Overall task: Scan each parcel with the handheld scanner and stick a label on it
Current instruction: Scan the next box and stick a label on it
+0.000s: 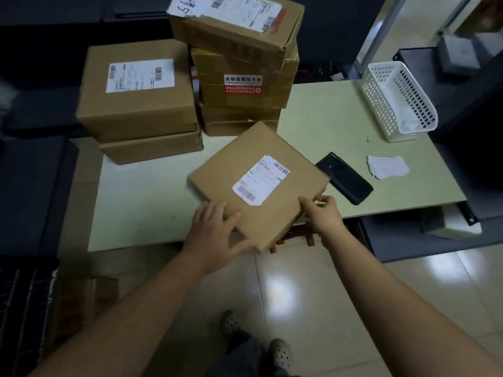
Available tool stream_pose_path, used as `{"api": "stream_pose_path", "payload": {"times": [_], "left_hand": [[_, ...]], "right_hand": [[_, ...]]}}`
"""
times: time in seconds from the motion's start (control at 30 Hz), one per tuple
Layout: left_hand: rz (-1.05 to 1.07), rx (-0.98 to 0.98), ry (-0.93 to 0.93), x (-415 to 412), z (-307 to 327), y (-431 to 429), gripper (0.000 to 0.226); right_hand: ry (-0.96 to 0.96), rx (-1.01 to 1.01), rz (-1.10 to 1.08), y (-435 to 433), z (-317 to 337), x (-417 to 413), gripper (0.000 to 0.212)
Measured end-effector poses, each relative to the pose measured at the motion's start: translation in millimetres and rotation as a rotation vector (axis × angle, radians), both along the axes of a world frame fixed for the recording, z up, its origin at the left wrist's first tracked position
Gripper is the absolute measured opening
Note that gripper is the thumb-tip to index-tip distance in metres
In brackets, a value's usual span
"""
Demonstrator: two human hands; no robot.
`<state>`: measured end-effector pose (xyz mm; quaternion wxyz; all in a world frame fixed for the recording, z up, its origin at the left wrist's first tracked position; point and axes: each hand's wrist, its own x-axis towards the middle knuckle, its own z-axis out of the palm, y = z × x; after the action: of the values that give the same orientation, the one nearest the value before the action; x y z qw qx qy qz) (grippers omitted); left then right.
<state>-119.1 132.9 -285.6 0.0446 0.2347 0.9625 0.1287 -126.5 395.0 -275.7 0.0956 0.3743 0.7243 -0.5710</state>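
I am gripping a flat brown cardboard parcel (261,186) with both hands. My left hand (215,224) is clamping its near-left edge, and the fingers (212,209) are curling round the cardboard. My right hand (322,213) is pinching its near-right edge, thumb on top. The parcel's near corner is sticking out past the front edge of the pale green worktop (326,123), and I cannot tell whether its far side is resting on the surface. A white printed shipping slip (260,179) with a barcode is facing up on it. The black handheld scanner (344,178) is lying flat just right of the parcel with nobody holding it, and a small pile of white paper labels (388,166) is sitting further right. I am therefore judging this parcel as not yet scanned or labelled, with both steps still to come. Behind the parcel, two stacks of brown cardboard boxes (138,99) are waiting. Several are showing slips of their own, though I cannot say which ones are finished. A white perforated plastic basket (400,100) is standing far right of the parcel, at the back of the worktop. Below the parcel, glossy pale floor tiles (285,289) are catching a lamp's glare, and dark furniture is crowding in around the worktop.
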Motion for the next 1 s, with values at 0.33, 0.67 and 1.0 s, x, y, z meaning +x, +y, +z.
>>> {"api": "stream_pose_path", "payload": {"times": [0.33,0.67,1.0], "left_hand": [[0.288,0.026,-0.062,-11.9,-0.8,37.9,0.082],[0.450,-0.090,-0.231,-25.1,5.0,79.6,0.111],[0.585,-0.055,-0.160,-23.9,13.4,113.1,0.097]], "right_hand": [[0.104,0.032,0.305,29.2,13.1,3.6,0.073],[0.193,0.614,0.432,140.0,-8.3,-34.7,0.044],[0.039,0.913,0.914,172.2,-49.2,-70.0,0.077]]}}
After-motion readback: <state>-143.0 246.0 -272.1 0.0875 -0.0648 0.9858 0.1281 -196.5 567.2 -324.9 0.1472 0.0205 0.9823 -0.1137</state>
